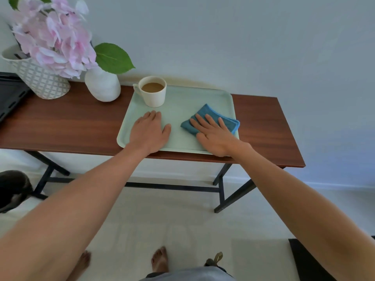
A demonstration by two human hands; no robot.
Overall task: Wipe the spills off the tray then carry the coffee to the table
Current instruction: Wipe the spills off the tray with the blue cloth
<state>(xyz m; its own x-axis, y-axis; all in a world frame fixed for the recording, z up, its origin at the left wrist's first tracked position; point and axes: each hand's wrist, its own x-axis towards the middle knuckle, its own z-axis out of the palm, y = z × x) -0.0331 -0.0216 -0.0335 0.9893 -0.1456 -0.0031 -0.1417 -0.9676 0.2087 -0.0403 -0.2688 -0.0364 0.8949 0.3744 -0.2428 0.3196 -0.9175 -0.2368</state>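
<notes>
Pressing flat on the folded blue cloth (211,120), right hand (215,136) splayed, nothing gripped; left hand (150,132) lies flat on the pale green plastic tray (182,102), white coffee cup (154,92) at its far-left corner

a plain pale grey-blue wall (243,37) fills the view from 10 to 2 o'clock, evenly lit. against it stands a narrow reddish-brown wood-grain desk (60,126) on black metal legs (221,189). below, toward 6 o'clock, lies a pale cream floor (162,220), with a dark mat corner (304,260) at 4 o'clock.
</notes>
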